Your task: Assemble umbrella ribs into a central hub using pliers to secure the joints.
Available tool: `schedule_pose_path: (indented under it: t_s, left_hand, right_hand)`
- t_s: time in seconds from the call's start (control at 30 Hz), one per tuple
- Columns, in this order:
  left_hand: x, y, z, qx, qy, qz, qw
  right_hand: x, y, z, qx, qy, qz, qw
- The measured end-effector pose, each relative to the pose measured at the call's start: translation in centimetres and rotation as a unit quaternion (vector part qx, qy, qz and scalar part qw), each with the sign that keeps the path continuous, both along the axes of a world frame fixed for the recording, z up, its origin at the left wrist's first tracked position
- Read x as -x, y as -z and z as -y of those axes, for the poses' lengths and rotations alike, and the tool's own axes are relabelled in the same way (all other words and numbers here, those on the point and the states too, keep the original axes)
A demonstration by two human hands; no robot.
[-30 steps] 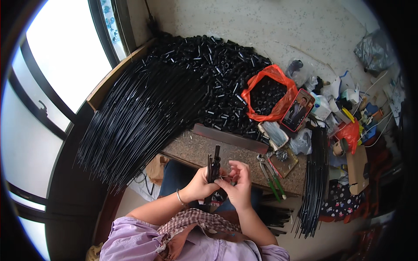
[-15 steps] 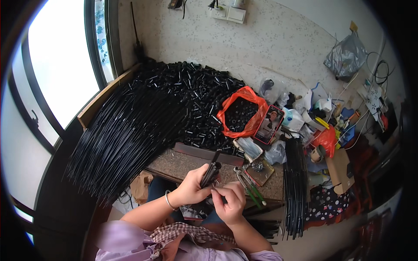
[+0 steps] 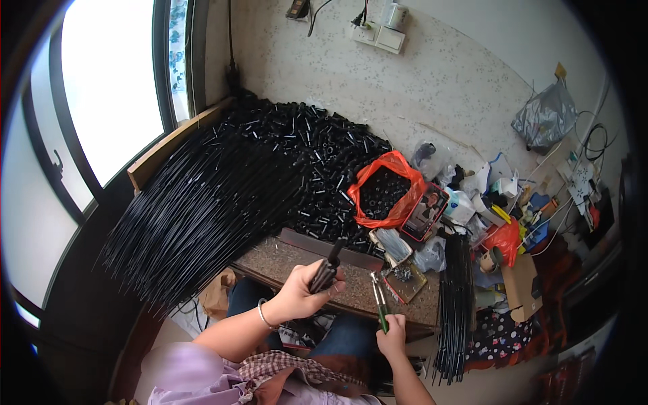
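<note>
Left hand and right hand curl in grips, apart, both forearms slanting inward.

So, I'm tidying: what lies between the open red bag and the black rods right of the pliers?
In the head view, a phone by the open red bag, then a crumpled clear plastic bag.

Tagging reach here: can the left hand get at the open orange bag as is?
Probably not to grasp it: the left hand is closed around black parts. The bag's mouth itself looks open, though.

Phone right of bag; rods left; pliers before bag
</note>
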State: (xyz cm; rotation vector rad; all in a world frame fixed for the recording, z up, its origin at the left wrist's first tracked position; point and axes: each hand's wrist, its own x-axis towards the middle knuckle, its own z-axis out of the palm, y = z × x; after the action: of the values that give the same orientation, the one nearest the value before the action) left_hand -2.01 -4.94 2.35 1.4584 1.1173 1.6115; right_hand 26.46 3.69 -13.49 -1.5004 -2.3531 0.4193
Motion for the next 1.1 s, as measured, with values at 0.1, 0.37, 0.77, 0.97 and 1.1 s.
schedule_pose_path:
  t_s: [0.1, 0.37, 0.77, 0.97, 1.1]
  left_hand:
    - [0.2, -0.4, -0.7, -0.072, -0.022, -0.031, 0.997]
    - [2.8, -1.5, -0.5, -0.035, -0.013, 0.006, 0.999]
    - [2.1, -3.5, 0.2, -0.065, 0.038, 0.012, 0.997]
    - [1.6, -3.7, -0.6, -0.047, 0.03, -0.049, 0.997]
    - [2.4, -3.4, -0.3, -0.059, -0.033, -0.084, 0.994]
  right_hand:
    - [2.5, -7.3, 1.7, 0.444, 0.087, -0.401, 0.796]
    - [5.7, -19.6, 6.3, -0.276, -0.24, -0.081, 0.927]
    - [5.2, -15.3, 6.5, 0.609, -0.179, -0.498, 0.59]
    - [7.4, -15.5, 5.9, 0.415, -0.295, -0.29, 0.81]
    - [6.9, -15.9, 3.4, -0.088, -0.245, -0.192, 0.946]
